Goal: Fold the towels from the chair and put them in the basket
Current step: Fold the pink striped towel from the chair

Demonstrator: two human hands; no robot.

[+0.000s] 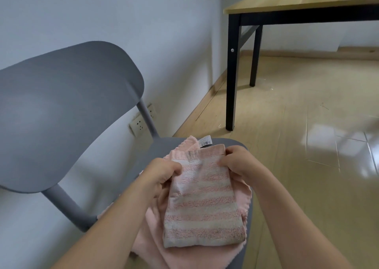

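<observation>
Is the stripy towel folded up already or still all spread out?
Folded. The stripy towel is a small neat rectangle, pinched at its top corners by the left hand and right hand.

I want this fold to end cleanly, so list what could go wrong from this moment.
1. The left hand and right hand pinch only the far corners of the folded pink-and-white striped towel; lifted that way, it may fall open.
2. It lies on the loose plain pink towel, which could drag along and slide off the grey plastic chair.
3. No basket is in view, so the carry may need a turn that loosens the fold.
</observation>
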